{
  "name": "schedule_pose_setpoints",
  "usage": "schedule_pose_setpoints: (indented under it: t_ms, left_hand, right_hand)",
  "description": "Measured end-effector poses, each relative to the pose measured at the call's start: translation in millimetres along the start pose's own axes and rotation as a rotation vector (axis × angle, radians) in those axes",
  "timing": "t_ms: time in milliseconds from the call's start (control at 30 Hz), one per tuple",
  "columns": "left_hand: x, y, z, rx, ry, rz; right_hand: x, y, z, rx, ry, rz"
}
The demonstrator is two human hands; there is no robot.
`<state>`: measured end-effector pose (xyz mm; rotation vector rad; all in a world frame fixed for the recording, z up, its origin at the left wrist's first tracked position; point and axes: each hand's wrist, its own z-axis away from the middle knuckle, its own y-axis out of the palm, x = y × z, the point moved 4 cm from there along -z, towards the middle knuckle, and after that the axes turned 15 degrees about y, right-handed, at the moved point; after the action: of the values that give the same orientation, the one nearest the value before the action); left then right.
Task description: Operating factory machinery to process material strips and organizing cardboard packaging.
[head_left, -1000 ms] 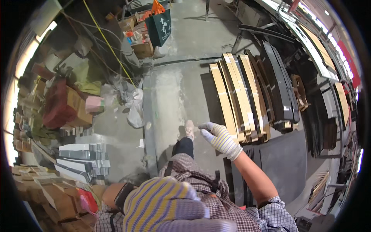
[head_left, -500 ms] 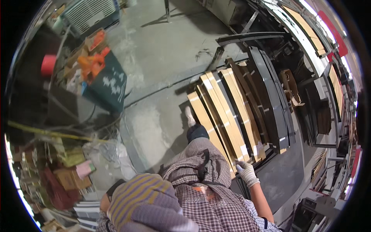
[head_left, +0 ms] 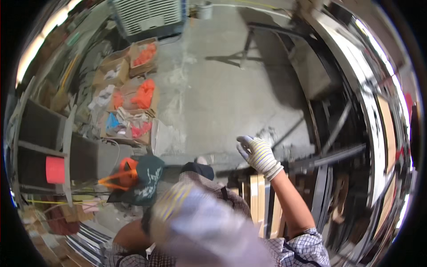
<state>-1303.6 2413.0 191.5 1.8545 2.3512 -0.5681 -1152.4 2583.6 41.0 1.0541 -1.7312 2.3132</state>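
Note:
My right hand [head_left: 262, 156], in a white glove with thin stripes, is raised above the near end of the floor. Its fingers are loosely bent and apart, with nothing visible between them. Below its forearm lie long tan pieces [head_left: 257, 200] beside dark ones, partly hidden by my arm. A large blurred form in a matching striped knit, apparently my gloved left hand [head_left: 200, 222], fills the lower middle close to the camera. Motion smears its fingers, and it covers part of my checked clothing.
A dark green bag [head_left: 153, 178] with orange handles stands left of my leg. Beyond it are cardboard boxes [head_left: 144, 62] holding orange and white items, and a grey louvred unit [head_left: 149, 18]. A dark metal stand [head_left: 247, 46] rises ahead; racks line the right.
My right hand has left the end of the tan pieces and swung up and forward. The view has turned, bringing the boxes and floor ahead into sight. The striped form has moved right and blurred.

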Motion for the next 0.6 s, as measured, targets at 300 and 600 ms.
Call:
schedule_pose_setpoints:
  t_ms: [300, 600]
  left_hand:
    - [379.3, -103.2, 5.3, -0.826, -0.698, 0.539]
    - [571.3, -241.1, 69.2, -0.782, -1.099, 0.266]
  right_hand:
    - [111.6, -5.1, -283.3, 0.203, 0.397, -1.545]
    - [211.7, 66.2, -505.4, 0.475, 0.248, -0.800]
